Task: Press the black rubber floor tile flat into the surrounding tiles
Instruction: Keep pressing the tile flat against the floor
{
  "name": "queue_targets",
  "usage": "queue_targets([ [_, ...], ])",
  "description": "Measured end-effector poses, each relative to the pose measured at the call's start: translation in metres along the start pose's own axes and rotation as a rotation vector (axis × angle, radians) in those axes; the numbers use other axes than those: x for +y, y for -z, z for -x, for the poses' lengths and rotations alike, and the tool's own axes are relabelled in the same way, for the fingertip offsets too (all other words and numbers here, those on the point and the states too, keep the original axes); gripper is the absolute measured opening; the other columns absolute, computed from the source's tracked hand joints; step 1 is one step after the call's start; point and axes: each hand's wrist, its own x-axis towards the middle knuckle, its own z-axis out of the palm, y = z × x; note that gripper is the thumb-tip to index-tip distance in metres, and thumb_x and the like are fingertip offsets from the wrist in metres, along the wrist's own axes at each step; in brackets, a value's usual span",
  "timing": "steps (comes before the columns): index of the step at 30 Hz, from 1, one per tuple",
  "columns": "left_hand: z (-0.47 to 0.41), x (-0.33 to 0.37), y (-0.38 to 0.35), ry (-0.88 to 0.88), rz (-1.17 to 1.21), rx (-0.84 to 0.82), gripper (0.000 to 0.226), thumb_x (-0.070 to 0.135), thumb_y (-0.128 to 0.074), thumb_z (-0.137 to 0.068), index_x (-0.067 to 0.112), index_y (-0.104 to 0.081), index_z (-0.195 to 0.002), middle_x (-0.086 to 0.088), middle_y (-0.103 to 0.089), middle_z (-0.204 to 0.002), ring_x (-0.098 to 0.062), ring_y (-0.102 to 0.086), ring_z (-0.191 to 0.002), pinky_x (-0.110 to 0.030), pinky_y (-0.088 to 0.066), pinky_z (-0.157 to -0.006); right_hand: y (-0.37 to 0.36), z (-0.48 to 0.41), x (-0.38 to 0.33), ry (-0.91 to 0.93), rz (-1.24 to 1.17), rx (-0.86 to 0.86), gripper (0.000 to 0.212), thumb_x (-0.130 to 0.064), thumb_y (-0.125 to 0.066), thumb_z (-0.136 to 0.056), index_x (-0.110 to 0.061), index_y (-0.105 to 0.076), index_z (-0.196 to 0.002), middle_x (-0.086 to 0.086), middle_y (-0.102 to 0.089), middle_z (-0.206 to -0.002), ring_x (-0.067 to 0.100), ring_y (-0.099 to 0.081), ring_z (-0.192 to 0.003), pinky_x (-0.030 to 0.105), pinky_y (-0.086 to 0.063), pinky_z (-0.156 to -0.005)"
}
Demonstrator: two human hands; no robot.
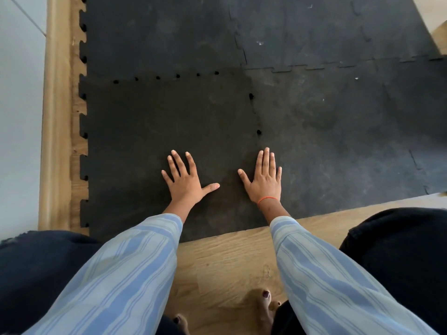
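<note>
The black rubber floor tile [154,126] lies at the near left of the mat, its far and right seams marked by small dark gaps. My left hand [186,180] rests flat on the tile near its front, fingers spread. Palm down, my right hand [263,180] lies with fingers together along the tile's right seam, partly over the neighbouring tile [338,131]. Neither hand holds anything. The far-left tile [157,35] adjoins the tile's back edge.
A wooden skirting board [55,117] and pale wall run down the left, beside the mat's jigsaw edge. Wood floor [229,257] lies in front of the mat. My dark-trousered knees are at both lower corners and my bare toes [266,301] show at the bottom.
</note>
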Motion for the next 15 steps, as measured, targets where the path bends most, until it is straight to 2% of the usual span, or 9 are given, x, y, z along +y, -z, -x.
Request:
queue_targets([
  [6, -0.002, -0.002, 0.001, 0.010, 0.004, -0.024, 0.127, 0.087, -0.042, -0.067, 0.013, 0.023, -0.147, -0.023, 0.032, -0.151, -0.037, 0.025, -0.141, -0.059, 0.001, -0.114, 0.017, -0.021, -0.001, -0.013, -0.054, -0.079, 0.084, -0.063, -0.021, -0.094, -0.009, 0.011, -0.150, 0.006, 0.016, -0.161, 0.019, 0.014, -0.148, 0.044, 0.005, -0.121],
  [10, -0.002, -0.003, 0.000, -0.004, 0.000, -0.013, 0.126, 0.088, -0.040, -0.066, 0.013, 0.024, -0.146, -0.022, 0.032, -0.151, -0.036, 0.026, -0.141, -0.059, 0.002, -0.113, 0.003, 0.007, -0.003, -0.076, -0.064, -0.047, 0.083, -0.061, -0.019, -0.095, -0.006, 0.012, -0.149, 0.008, 0.016, -0.160, 0.020, 0.014, -0.148, 0.044, 0.005, -0.121],
  [15, -0.002, -0.001, -0.002, 0.002, -0.006, -0.024, 0.127, 0.087, -0.040, -0.067, 0.013, 0.024, -0.146, -0.023, 0.032, -0.151, -0.037, 0.025, -0.141, -0.059, 0.002, -0.113, 0.000, 0.018, -0.003, -0.098, -0.073, -0.106, 0.098, -0.073, -0.023, -0.087, -0.006, 0.013, -0.149, 0.009, 0.018, -0.160, 0.021, 0.017, -0.147, 0.046, 0.005, -0.120],
])
